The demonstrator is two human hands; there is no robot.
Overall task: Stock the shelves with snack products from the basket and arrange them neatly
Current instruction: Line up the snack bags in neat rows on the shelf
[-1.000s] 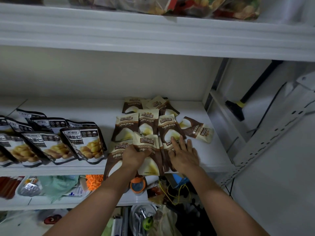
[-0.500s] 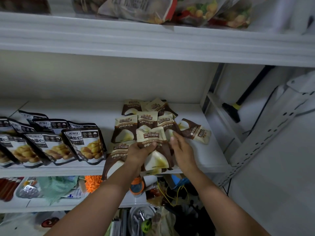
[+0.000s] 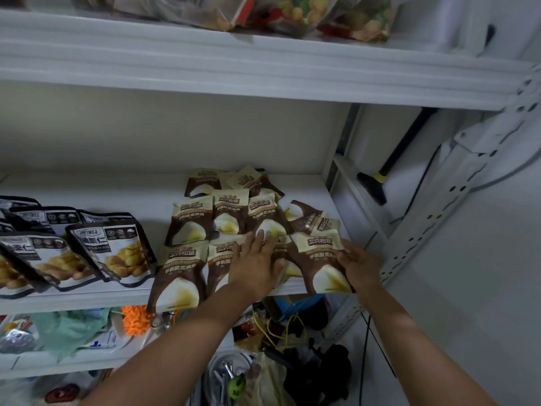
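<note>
Several brown and cream snack packets [image 3: 231, 212] lie in rows on the white middle shelf [image 3: 117, 297]. My left hand [image 3: 257, 265] lies flat, fingers spread, pressing on the front-row packets. My right hand [image 3: 358, 268] holds the right edge of one packet [image 3: 319, 259] at the front right of the shelf, its lower end past the shelf lip. Another packet [image 3: 310, 218] lies turned sideways just behind it. The basket is not visible.
Black and white snack bags [image 3: 111, 253] stand in rows on the left of the same shelf. The upper shelf [image 3: 263, 68] carries clear bags of sweets. Below are cluttered shelves with cloths, tools and cables. A perforated metal upright [image 3: 424, 230] borders the right side.
My right hand has carried a packet from the middle of the pile to the front right. My left hand let go of it and now presses flat on the front row.
</note>
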